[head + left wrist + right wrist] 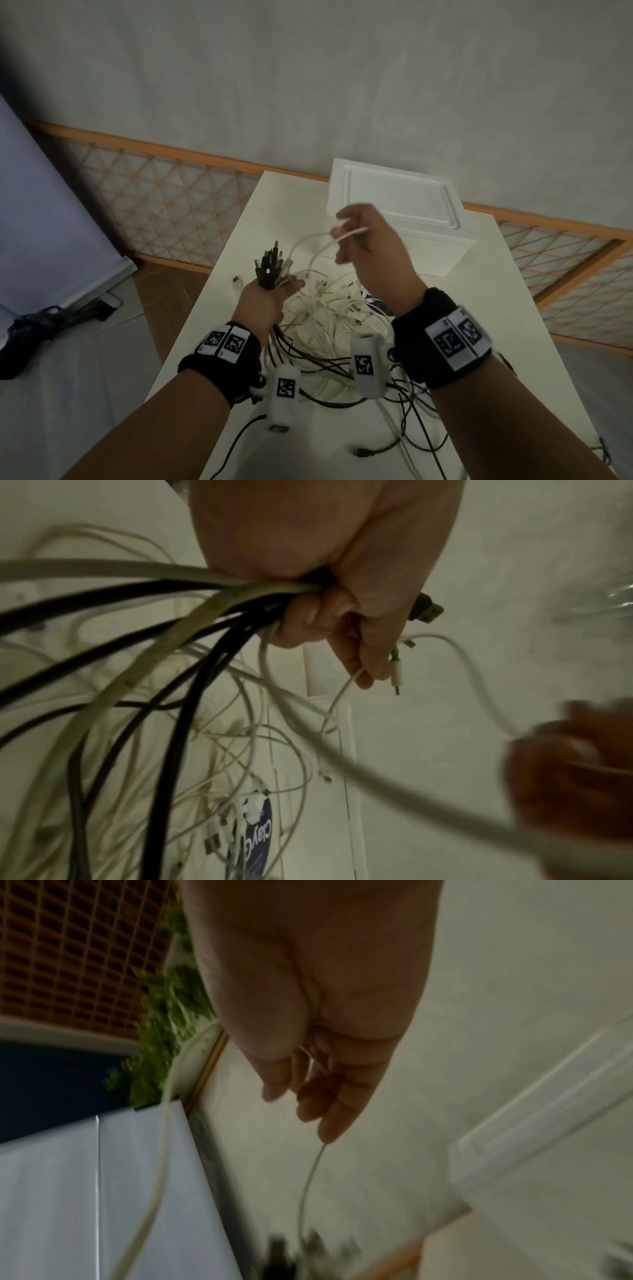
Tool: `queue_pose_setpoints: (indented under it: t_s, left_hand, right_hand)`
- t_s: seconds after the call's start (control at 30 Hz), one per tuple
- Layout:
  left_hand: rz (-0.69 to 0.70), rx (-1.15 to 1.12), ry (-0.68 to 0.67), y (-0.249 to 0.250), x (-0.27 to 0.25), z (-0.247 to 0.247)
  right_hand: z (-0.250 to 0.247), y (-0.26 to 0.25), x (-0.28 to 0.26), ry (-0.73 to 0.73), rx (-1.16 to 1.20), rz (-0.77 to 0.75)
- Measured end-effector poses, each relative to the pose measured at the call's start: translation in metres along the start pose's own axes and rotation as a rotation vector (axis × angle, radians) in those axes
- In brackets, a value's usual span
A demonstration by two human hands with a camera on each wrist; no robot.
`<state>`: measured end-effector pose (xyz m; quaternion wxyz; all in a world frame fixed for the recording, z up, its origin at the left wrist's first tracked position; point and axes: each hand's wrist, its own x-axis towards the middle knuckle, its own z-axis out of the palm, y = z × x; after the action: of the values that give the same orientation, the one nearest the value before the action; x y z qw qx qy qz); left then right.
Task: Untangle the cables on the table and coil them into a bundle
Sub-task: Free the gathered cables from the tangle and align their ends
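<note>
A tangle of white and black cables (337,318) lies on the white table (496,308). My left hand (265,298) grips a bunch of black and white cable ends (272,263) that stick up from the fist; in the left wrist view the fingers (308,620) curl round several cables (212,593). My right hand (363,240) is raised above the pile and pinches a thin white cable (351,233), which loops down toward the left fist. The right wrist view shows that cable (308,1177) hanging from the fingertips (325,1123), blurred.
A white tray-like lid (397,198) lies at the table's far end. Black cables (404,431) trail toward the near edge. A blue round label (258,829) lies under the pile. An orange lattice railing (164,198) runs behind the table.
</note>
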<state>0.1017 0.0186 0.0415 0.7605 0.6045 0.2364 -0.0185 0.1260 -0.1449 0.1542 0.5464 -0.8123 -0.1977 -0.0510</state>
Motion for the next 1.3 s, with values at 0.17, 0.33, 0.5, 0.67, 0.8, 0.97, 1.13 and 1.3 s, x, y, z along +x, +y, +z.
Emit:
queue_pose_setpoints:
  t_s: [0.17, 0.33, 0.5, 0.67, 0.8, 0.97, 1.13, 1.3]
  left_hand:
    - [0.086, -0.117, -0.109, 0.010, -0.009, 0.006]
    - [0.170, -0.203, -0.219, 0.016, -0.019, 0.007]
    - [0.092, 0.077, -0.188, 0.000, -0.016, 0.001]
    - [-0.046, 0.152, 0.016, -0.024, -0.008, -0.014]
    - [-0.144, -0.147, 0.125, -0.021, -0.006, -0.036]
    - [-0.162, -0.256, 0.104, -0.012, -0.024, -0.030]
    - [-0.096, -0.332, -0.080, 0.004, -0.063, 0.013]
    - [-0.029, -0.417, -0.165, 0.018, -0.091, 0.024]
  right_hand:
    - [0.034, 0.043, -0.015, -0.404, -0.398, 0.172]
    - [0.041, 0.033, -0.018, -0.397, -0.349, 0.128]
    - [0.019, -0.002, -0.015, -0.087, 0.129, 0.165]
    - [-0.033, 0.001, -0.022, 0.024, -0.479, 0.018]
    - [-0.098, 0.035, -0.062, -0.123, -0.975, 0.460]
    - [-0.116, 0.046, -0.103, -0.416, -1.116, 0.719]
    - [-0.015, 0.011, -0.090, -0.439, -0.584, 0.180]
    - [0.047, 0.034, -0.101, -0.712, -0.164, 0.312]
